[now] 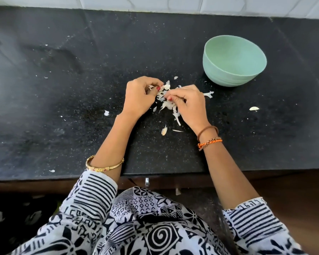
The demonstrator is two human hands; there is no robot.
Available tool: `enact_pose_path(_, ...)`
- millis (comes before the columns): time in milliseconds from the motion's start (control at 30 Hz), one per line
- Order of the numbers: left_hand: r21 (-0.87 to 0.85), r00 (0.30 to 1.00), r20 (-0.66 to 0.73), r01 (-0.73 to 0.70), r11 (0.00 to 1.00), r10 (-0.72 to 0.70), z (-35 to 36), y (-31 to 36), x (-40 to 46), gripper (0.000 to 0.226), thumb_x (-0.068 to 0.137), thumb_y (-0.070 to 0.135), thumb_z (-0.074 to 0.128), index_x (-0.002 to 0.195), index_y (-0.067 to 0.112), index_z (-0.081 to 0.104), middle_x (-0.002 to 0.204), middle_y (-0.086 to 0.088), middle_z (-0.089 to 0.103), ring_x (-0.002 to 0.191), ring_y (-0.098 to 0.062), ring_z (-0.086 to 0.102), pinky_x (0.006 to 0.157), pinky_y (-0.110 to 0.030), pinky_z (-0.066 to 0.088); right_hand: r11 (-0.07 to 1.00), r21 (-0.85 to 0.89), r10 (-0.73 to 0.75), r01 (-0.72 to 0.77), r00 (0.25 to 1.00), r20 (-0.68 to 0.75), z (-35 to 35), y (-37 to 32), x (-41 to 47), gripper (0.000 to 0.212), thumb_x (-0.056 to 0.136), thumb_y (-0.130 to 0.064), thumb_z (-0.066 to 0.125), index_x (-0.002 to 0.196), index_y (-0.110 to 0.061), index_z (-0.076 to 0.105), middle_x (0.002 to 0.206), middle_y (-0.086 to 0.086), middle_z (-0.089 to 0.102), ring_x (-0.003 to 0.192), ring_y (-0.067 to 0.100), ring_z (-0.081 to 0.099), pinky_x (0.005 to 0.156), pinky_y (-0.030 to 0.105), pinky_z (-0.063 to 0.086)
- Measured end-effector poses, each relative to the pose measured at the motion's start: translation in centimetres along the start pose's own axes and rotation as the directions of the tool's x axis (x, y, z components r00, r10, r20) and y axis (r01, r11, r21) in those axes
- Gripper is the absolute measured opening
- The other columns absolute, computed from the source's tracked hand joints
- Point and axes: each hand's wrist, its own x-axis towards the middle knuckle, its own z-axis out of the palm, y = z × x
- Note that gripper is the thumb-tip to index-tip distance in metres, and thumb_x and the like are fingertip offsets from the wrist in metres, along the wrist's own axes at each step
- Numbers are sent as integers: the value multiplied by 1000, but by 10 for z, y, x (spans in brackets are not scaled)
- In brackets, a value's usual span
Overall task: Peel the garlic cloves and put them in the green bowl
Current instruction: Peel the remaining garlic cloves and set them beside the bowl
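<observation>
My left hand (pixel 139 96) and my right hand (pixel 189 105) meet over a heap of white garlic skins (pixel 166 100) in the middle of the black counter. Both hands pinch into the papery skins; whether a clove sits between the fingers is hidden. The green bowl (pixel 234 60) stands upright at the back right, a hand's width beyond my right hand. I see nothing on the part of its inside that shows. A pale clove-like piece (pixel 254 108) lies alone on the counter to the right.
Loose skin flakes (pixel 164 130) are scattered on the black speckled counter (pixel 63 107). A white tiled wall (pixel 173 2) runs along the back. The counter's front edge (pixel 44 178) is near my body, above a dark cabinet.
</observation>
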Motion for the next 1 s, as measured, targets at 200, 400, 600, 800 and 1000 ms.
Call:
enact_pose_path(200,-36,997,-70,-46,998,44,2,6,1,13,84,8,62,92,11,72,80,12,63,48,11,45,54,-5,32,970,241,77,-34,982,-174,-6,0,1,6,81,-16,67,84,-15,72,81,-14,65,76,-2,59,70,11,40)
enact_pose_path(400,-2,997,14,-79,997,79,11,5,-2,14,82,9,64,93,14,72,77,11,62,45,4,45,52,-4,31,884,445,255,-144,946,-202,-6,-1,4,18,84,5,57,93,-5,69,83,0,68,77,-2,65,72,13,49)
enact_pose_path(600,45,998,47,-50,998,48,13,6,-3,15,80,8,65,92,14,72,79,11,62,47,6,46,58,-9,35,872,455,330,-179,902,-277,-9,-4,0,5,75,-7,74,78,-10,72,66,-9,66,61,-2,61,64,15,48)
enact_pose_path(800,91,989,113,-105,990,94,12,11,-7,9,79,12,67,85,14,73,72,7,63,48,1,45,60,-15,39,905,335,366,-263,883,-294,-11,-3,1,15,79,-17,71,66,-11,67,62,-7,61,58,4,52,61,18,45)
enact_pose_path(1000,189,982,122,-168,967,147,19,11,-10,9,75,23,74,80,16,73,67,9,63,60,-8,56,65,-21,42,892,55,397,-449,720,-569,-54,21,-19,28,85,3,52,93,-14,73,96,3,71,88,16,62,73,15,40)
